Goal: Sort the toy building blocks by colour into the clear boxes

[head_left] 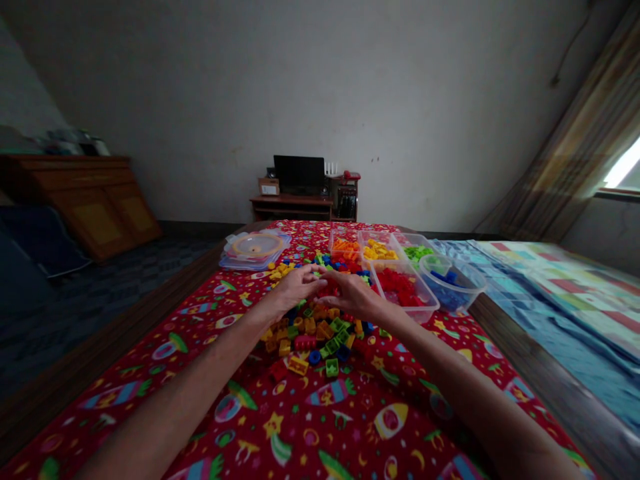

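Note:
A loose pile of toy building bricks (310, 327) in yellow, green, red, blue and orange lies on the table. Both hands meet over the middle of it. My left hand (295, 288) has its fingers curled together above the pile; a speck of green shows by the fingertips, too small to name. Beside it, my right hand (353, 293) points leftward, fingers stretched and thumb apart, with nothing clearly held. Right of the pile, clear plastic boxes hold sorted bricks: red bricks (397, 285), orange bricks (345, 249), yellow bricks (380, 251) and green bricks (418, 254).
A round clear tub (467, 288) with blue bricks stands at the right table edge. Stacked plastic lids (256, 248) lie at the back left. A red patterned cloth (300, 433) covers the table. Beyond it are a bed (540, 313) and a desk with a monitor (299, 175).

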`<state>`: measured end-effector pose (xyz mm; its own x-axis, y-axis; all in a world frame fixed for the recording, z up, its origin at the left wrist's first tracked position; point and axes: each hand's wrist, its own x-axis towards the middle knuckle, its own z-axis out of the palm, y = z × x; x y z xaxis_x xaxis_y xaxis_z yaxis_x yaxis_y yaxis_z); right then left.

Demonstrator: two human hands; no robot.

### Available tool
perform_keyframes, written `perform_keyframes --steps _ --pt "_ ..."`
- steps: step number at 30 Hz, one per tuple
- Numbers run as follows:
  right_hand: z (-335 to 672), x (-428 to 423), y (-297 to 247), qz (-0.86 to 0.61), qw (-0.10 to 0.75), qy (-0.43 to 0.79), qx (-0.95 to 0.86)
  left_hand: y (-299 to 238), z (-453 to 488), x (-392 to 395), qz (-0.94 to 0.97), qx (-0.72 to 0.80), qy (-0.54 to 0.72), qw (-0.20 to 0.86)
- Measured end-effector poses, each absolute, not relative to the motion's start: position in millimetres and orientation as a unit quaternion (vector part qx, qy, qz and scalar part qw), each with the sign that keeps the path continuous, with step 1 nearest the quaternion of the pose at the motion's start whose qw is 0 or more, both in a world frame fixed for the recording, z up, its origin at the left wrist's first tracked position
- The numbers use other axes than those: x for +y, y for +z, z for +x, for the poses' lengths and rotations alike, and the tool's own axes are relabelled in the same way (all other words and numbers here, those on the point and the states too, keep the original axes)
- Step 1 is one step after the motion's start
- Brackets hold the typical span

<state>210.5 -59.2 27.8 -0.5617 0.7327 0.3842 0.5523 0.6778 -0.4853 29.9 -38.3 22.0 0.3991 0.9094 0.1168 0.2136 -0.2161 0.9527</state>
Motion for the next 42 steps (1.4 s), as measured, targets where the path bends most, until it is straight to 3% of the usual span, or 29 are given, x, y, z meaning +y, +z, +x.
perform_keyframes --steps 8,13,18,23,29,37,42 --pt "217 -52 30 -0.430 0.290 0.121 -0.846 20 28 -33 0.649 0.392 0.397 0.517" --pt "243 -44 40 -0.462 0.307 0.040 -0.831 22 16 -25 0.681 0.412 0.399 0.455" --pt "287 -36 48 -0.567 0.244 -0.059 -0.785 20 11 -17 0.719 0.421 0.375 0.407" --pt "322 -28 47 -0.625 0.205 -0.068 -0.750 15 32 -32 0.828 0.399 0.320 0.229" --pt "322 -27 59 -0.655 0.248 -0.084 -0.708 -6 69 -78 0.964 0.200 0.174 0.029" --pt "296 -38 60 -0.614 0.213 -0.078 -0.756 -13 59 -69 0.937 0.300 0.168 -0.053" --pt "272 -47 57 -0.591 0.145 -0.041 -0.793 -4 34 -40 0.912 0.345 0.218 -0.019"
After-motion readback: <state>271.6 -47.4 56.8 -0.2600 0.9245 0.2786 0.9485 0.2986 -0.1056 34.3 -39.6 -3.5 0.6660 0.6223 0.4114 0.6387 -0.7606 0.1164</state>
